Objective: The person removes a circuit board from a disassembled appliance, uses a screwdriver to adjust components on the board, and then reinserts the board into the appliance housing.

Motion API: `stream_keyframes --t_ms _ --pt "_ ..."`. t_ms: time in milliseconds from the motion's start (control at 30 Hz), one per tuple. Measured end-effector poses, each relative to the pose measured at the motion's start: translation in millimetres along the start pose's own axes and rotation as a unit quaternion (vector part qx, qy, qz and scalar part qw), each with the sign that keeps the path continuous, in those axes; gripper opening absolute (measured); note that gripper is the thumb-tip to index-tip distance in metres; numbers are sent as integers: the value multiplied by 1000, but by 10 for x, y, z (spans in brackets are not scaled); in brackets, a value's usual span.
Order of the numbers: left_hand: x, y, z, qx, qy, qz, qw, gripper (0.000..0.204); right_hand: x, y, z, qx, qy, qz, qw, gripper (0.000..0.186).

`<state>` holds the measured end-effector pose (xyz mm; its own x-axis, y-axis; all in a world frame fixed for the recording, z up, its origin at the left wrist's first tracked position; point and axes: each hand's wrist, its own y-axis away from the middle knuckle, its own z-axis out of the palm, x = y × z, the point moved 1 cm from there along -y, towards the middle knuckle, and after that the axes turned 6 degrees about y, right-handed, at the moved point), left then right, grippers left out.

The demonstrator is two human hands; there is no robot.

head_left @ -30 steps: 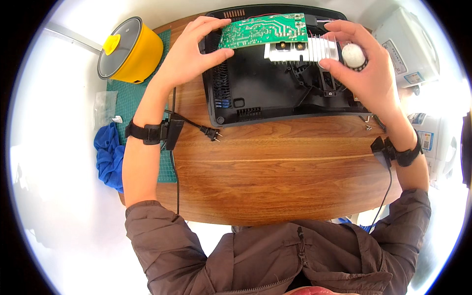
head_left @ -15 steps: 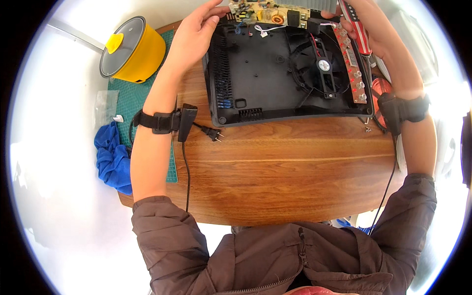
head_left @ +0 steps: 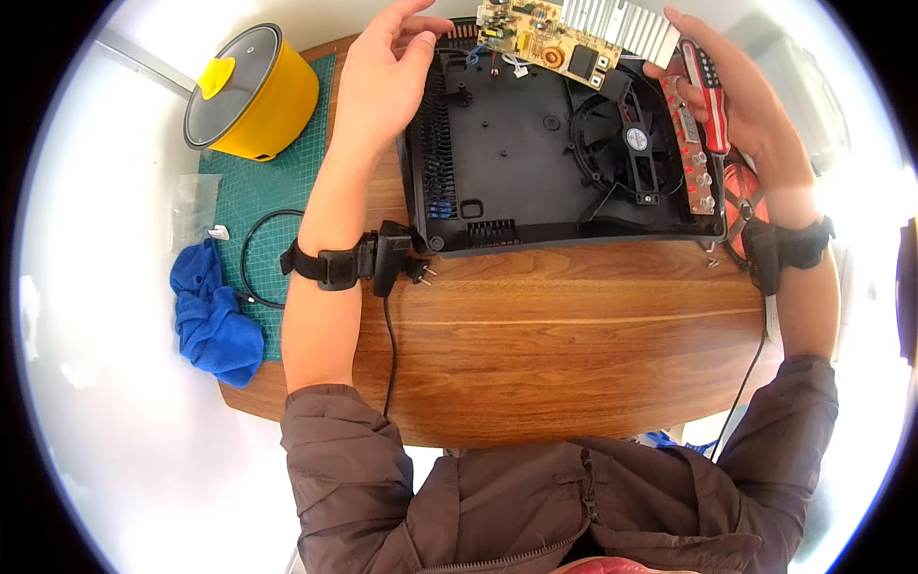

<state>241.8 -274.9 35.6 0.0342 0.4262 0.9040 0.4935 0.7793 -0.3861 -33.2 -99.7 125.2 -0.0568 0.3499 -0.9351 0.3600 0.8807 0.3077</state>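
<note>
A black plastic housing (head_left: 516, 172) lies open on the table, with a round cooling fan (head_left: 636, 143) on its right side. Across its far edge a yellowish circuit board (head_left: 545, 38) with a finned silver heat sink (head_left: 626, 27) sits tilted, its right part raised. My left hand (head_left: 387, 81) is beside the board's left end, fingers apart and partly bent; no grip on anything shows. In my right hand (head_left: 741, 86) is a red-and-grey screwdriver (head_left: 706, 96) against the palm, while thumb and fingertips are at the heat sink's right end. A narrow reddish button board (head_left: 701, 177) runs down the housing's right edge.
To the left, a yellow pot (head_left: 277, 105) with a lid stands on a green cutting mat (head_left: 287, 201). A blue cloth (head_left: 212, 316) lies over the mat's edge. A plug (head_left: 421, 272) is near my left wrist. Right of the housing lies a copper-coloured coil (head_left: 741, 196).
The circuit board has turned and shifted right, its heat sink now showing more fully by my right hand. My left forearm has moved right. The housing has shifted slightly in view.
</note>
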Motion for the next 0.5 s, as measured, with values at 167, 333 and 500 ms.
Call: stream_keyframes --t_ms 167,333,500 --pt "243 80 72 -14 -32 -13 999 37 82 68 -37 9 62 25 998 52" --pt "560 219 148 -35 -62 -12 997 24 41 303 183 -58 -23 26 998 45" --pt "547 356 225 -108 -140 87 980 32 224 399 230 -124 -46 6 991 44"
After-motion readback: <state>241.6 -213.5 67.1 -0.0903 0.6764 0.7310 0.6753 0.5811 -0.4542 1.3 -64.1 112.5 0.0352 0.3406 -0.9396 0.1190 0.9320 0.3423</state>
